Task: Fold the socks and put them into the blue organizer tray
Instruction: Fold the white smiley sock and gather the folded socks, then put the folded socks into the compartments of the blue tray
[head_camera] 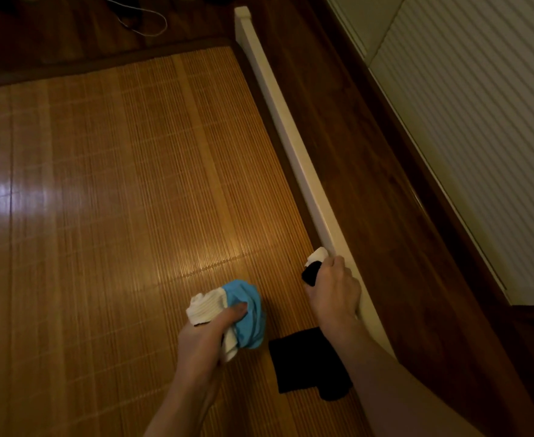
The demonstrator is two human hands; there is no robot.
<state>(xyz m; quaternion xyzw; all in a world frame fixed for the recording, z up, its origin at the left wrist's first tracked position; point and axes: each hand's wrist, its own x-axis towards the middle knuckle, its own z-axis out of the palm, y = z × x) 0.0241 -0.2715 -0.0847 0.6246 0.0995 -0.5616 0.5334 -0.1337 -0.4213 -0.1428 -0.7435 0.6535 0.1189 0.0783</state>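
Note:
My left hand (206, 335) grips a bunch of socks, a white ribbed one (204, 307) and a light blue one (246, 310), just above the bamboo mat (117, 200). My right hand (333, 291) holds a small bundle of black and white socks (314, 263) close to the cream bed rail (291, 134). A black sock (306, 364) lies flat on the mat below my right wrist, partly covered by my forearm. No blue organizer tray is in view.
The cream rail runs diagonally along the mat's right edge, with dark wooden floor (369, 152) beyond it. A white slatted panel (480, 121) stands at the far right. A white cable (146, 17) lies on the floor at the top.

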